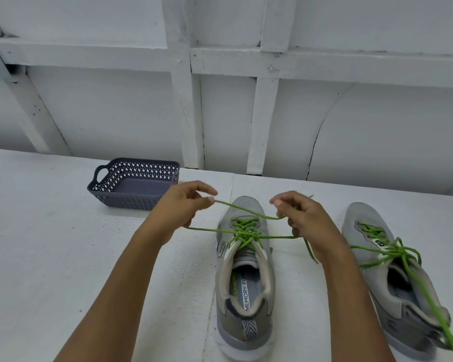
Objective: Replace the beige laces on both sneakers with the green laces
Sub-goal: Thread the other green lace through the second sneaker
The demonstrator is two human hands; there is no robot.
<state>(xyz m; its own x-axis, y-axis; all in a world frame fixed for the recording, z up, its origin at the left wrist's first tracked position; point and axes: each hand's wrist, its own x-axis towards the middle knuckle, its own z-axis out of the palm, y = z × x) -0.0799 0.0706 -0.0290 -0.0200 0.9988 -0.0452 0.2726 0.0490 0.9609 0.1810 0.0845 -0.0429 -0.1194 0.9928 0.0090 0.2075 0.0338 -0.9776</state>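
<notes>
Two grey sneakers stand on the white table, toes pointing away from me. The middle sneaker (pixel 245 278) is threaded with a green lace (pixel 246 229) whose two loose ends run out sideways. My left hand (pixel 186 202) pinches one strand of that lace to the left of the toe. My right hand (pixel 301 215) grips the other strand on the right. The right sneaker (pixel 400 283) carries a green lace (pixel 395 253) tied in a knot, with one long end trailing over its heel. No beige lace is visible.
A dark grey perforated plastic basket (pixel 110 194) with handles sits at the back left of the table, behind my left hand, with nothing seen inside. A white panelled wall rises right behind the table's far edge.
</notes>
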